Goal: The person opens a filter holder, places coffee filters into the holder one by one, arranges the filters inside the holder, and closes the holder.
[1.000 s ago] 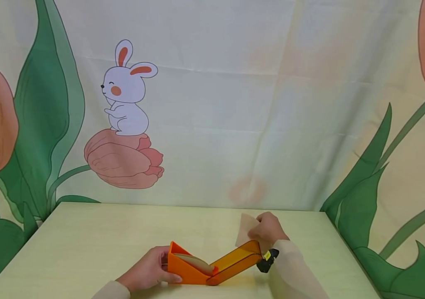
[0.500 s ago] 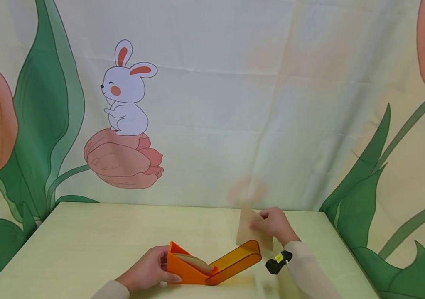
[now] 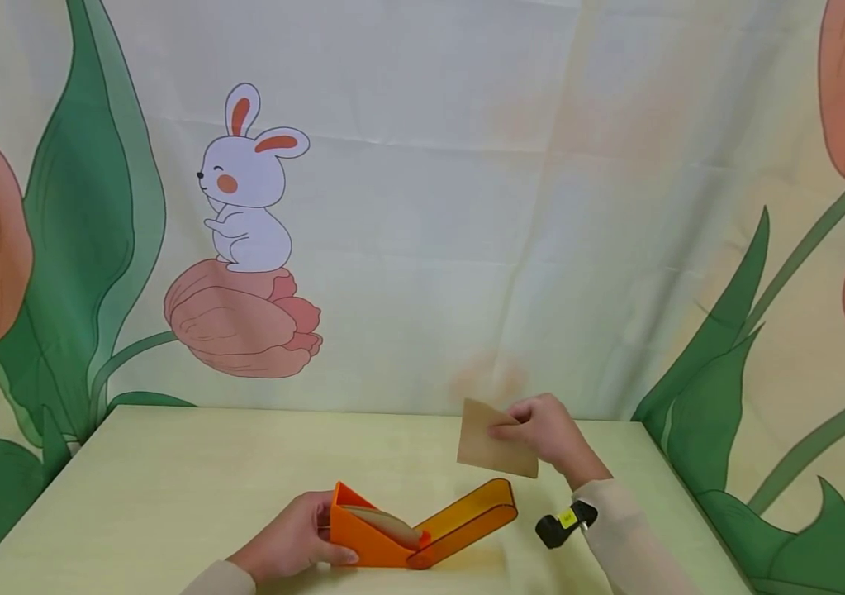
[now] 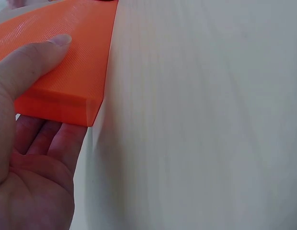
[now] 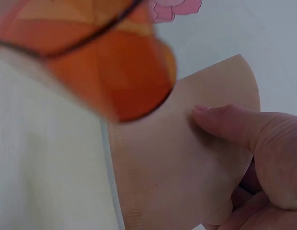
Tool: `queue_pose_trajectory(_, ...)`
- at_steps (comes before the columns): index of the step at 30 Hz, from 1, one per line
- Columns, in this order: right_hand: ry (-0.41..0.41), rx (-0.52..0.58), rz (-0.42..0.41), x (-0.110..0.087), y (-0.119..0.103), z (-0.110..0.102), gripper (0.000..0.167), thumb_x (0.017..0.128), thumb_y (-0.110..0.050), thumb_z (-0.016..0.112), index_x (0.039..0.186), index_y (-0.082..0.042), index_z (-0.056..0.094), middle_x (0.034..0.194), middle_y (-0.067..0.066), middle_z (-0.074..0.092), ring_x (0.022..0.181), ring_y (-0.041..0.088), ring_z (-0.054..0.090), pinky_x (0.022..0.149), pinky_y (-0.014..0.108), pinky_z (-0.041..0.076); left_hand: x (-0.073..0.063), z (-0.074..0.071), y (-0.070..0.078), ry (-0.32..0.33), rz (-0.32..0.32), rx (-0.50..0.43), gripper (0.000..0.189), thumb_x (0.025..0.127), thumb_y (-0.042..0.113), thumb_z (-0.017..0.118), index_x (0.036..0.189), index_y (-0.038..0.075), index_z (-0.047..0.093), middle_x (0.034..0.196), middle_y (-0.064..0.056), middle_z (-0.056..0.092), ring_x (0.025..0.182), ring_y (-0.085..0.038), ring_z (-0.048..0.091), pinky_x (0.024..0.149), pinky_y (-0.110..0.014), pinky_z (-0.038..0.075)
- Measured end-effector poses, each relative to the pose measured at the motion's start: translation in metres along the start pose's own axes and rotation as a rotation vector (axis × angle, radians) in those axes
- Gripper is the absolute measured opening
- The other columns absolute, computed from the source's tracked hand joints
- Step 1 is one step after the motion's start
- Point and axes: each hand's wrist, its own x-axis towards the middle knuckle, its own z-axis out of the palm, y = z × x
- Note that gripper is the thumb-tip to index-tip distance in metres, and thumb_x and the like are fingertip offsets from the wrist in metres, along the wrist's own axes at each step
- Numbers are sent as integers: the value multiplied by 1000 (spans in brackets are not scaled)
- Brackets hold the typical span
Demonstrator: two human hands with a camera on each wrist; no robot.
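At the front of the table my left hand [image 3: 294, 533] grips an orange filter-paper holder [image 3: 366, 541]. In the left wrist view the thumb lies along one face of the holder [image 4: 81, 57] and the other fingers go behind it. The holder's see-through amber lid [image 3: 467, 522] is swung open to the right. Brown papers [image 3: 386, 522] lie inside. Up and to the right, my right hand [image 3: 550, 438] pinches a brown paper coffee filter [image 3: 476, 442] above the table, behind the lid. Its crimped edge and curved top show on the filter [image 5: 163, 167] in the right wrist view.
The pale wooden table [image 3: 206, 463] ends at a cloth backdrop [image 3: 407, 207] printed with a rabbit and tulips. A black wrist camera [image 3: 556, 529] is worn at the right sleeve [image 3: 626, 529], right of the lid's tip.
My right hand has risen and moved slightly right, lifting the coffee filter up from behind the lid. The left hand and the holder have stayed in place.
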Motion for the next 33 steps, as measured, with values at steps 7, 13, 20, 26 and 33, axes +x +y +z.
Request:
queue_pose_trajectory(7,-49,10,-101,-14,-29,-1,15,83,-26,87,82,-13,80,86,2,75,77,18,63,71,29,54,-1,0,0,-5,1,-5,54,79,19,89,127,11,67,120,-1,73,103,-20,66,100,-41,57)
queue_pose_trajectory(13,-88,31,-229,-23,-49,0,13,86,-25,84,83,-13,79,87,3,75,76,16,63,71,31,55,-1,0,0,-6,1,-9,53,79,18,89,127,11,67,120,-2,73,102,-20,66,99,-41,57)
queue_pose_trajectory(20,-125,85,-279,-29,-65,5,11,87,-23,83,84,-12,79,77,-1,67,71,14,57,62,25,47,0,-1,0,2,-4,6,53,78,20,90,126,13,68,120,-1,73,102,-20,67,100,-41,57)
queue_pose_trajectory(26,-163,148,-305,-34,-74,11,11,90,-20,80,85,-10,79,72,-3,59,68,13,51,59,23,40,2,0,0,5,-16,12,54,78,22,90,126,13,67,120,0,73,104,-19,67,101,-43,56)
queue_pose_trajectory(33,-191,197,-334,-36,-78,23,15,90,-21,80,83,-8,76,69,-2,51,68,13,49,62,22,41,1,2,0,3,10,7,52,78,19,90,125,12,68,118,-1,74,103,-20,67,100,-42,57)
